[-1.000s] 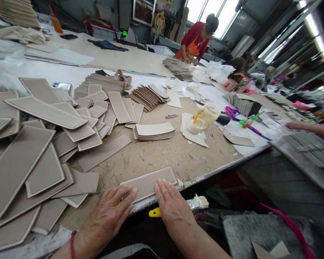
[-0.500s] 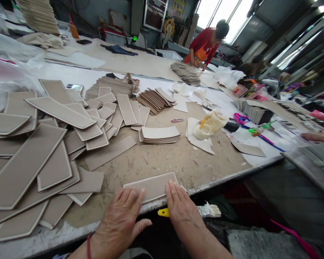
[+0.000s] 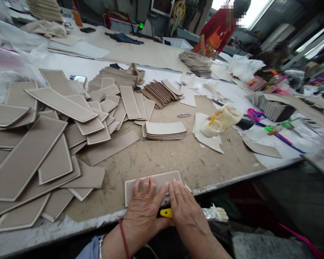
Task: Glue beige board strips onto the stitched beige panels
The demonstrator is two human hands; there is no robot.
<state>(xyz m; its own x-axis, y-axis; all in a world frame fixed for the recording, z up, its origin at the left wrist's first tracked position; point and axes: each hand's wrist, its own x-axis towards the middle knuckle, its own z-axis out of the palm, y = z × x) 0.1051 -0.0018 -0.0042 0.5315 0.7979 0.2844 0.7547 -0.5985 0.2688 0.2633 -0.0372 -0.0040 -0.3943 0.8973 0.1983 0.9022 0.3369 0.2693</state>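
Flat on the table (image 3: 164, 158), on the near side of the stack (image 3: 165, 130) and well apart from it: the panel (image 3: 165, 177), pale-bordered, touched by left hand (image 3: 143, 205) and right hand (image 3: 187, 208) alike, so neither nearer. Straight ahead of both wrists and under the fingertips, with long axis side to side, roughly parallel to the stack's long side, right end swung a little toward it. For the left hand: fingers slightly bent and a little apart over the panel, thumb out toward the right hand, nothing gripped; pressing or merely resting, cannot tell which. For the right hand: fingers straight and close together on the panel, with brush (image 3: 210, 213) crosswise beneath the palm, bristles to the right; apparently held, grip itself hidden. Left of the stack: loose pieces (image 3: 56, 158), overlapping in a heap. Right of the stack: a tub (image 3: 211, 128) on a white scrap (image 3: 215, 143). Just beyond the stack: snips (image 3: 184, 115).
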